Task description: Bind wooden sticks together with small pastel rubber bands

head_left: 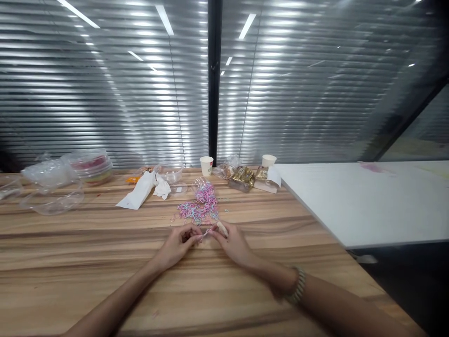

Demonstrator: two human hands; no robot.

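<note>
My left hand (183,242) is closed in a pinch on one end of a short, thin pastel strand (206,232). The other end sits between the fingertips of my right hand (229,242), so the strand spans the small gap between both hands just above the table. A beige piece (222,229) shows at the right index finger; whether it is held or worn I cannot tell. Right beyond my fingers lies a loose pile of small pink, purple and light blue loops or links (199,208), spread in front of a tipped clear plastic cup (201,182).
Along the back of the wooden table (196,290) stand a paper cup (206,166), another white cup (269,160), gold wrappers (242,179), crumpled tissues (140,189) and stacked clear tubs (89,166). A clear lid (52,201) lies at left. A white table (368,201) adjoins on the right.
</note>
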